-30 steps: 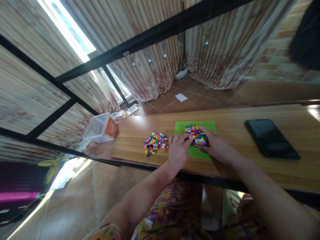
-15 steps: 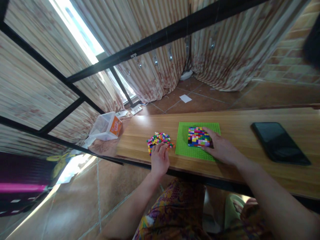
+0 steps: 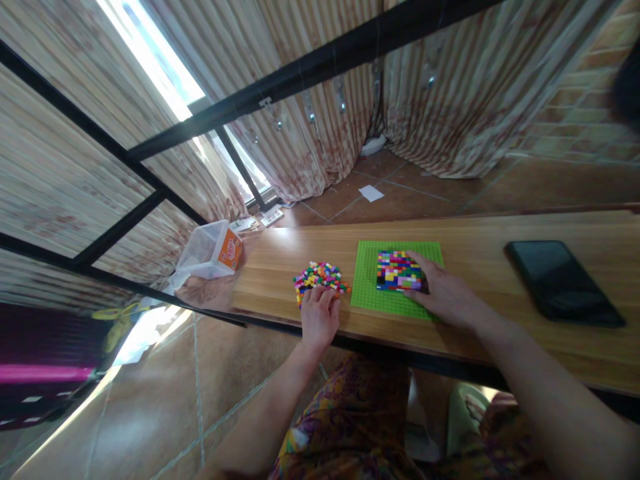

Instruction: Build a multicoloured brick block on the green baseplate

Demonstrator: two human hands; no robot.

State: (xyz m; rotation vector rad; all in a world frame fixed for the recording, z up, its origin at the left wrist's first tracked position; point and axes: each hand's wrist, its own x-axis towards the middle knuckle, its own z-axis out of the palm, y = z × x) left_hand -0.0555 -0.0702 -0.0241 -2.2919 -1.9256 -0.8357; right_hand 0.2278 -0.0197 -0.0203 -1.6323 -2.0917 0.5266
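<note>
A loose pile of small coloured toy bricks (image 3: pixel 320 272) lies on the wooden table. My left hand (image 3: pixel 320 317) rests at the pile's near side, fingers bent down into it. Whatever is between those fingertips is hidden. To the right lies a green baseplate (image 3: pixel 364 283) bearing a many-coloured block of joined bricks (image 3: pixel 399 270). My right hand (image 3: pixel 443 290) reaches round the block's right end, fingers along its far edge and thumb at its near edge. The palm side and that end of the block are partly covered.
A dark phone or tablet (image 3: pixel 563 280) lies on the table (image 3: pixel 475 240) at the right. A clear plastic tub (image 3: pixel 207 248) with an orange label stands beyond the left end. Black metal bars (image 3: pixel 320 63) and curtains are in front.
The view has shifted slightly. My left fingers have moved a little at the near edge of the pile. My right hand keeps its place round the block.
</note>
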